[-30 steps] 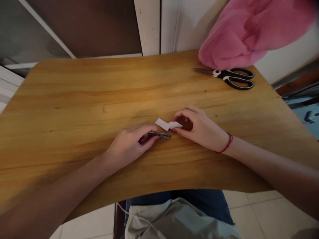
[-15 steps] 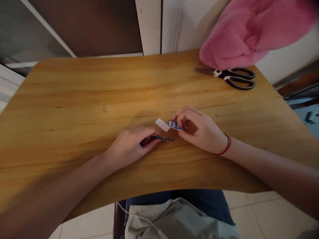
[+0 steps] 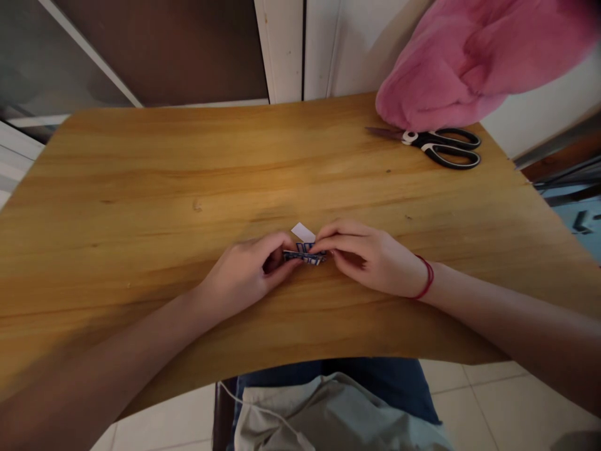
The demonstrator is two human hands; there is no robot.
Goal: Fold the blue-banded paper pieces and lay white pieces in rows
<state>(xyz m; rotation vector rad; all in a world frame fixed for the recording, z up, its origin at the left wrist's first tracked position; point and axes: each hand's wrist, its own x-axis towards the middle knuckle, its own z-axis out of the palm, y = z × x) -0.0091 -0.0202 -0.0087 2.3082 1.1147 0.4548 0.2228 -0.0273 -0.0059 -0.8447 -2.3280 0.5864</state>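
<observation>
My left hand (image 3: 246,269) is closed, thumb and fingers pinching one end of a thin stack of small cards (image 3: 307,258) held low over the table. My right hand (image 3: 380,260) is closed at the stack's other end. Its fingertips press on a small card with blue-outlined boxes (image 3: 303,247), which lies against the stack's far side. The fingers partly cover both, so I cannot tell where one card ends and another begins. Just behind them a small blank white slip (image 3: 302,232) lies on the table, its near part hidden.
A wooden table (image 3: 188,163) spreads around both hands. Black-handled scissors (image 3: 434,143) lie at the back right, against a pink plush thing (image 3: 436,75). White and brown panels (image 3: 201,50) stand behind the table. A cord (image 3: 263,407) hangs over light cloth on my lap.
My right hand has moved left and slightly down, bringing the blue-boxed card from above the white slip onto the stack. My left hand has barely moved.
</observation>
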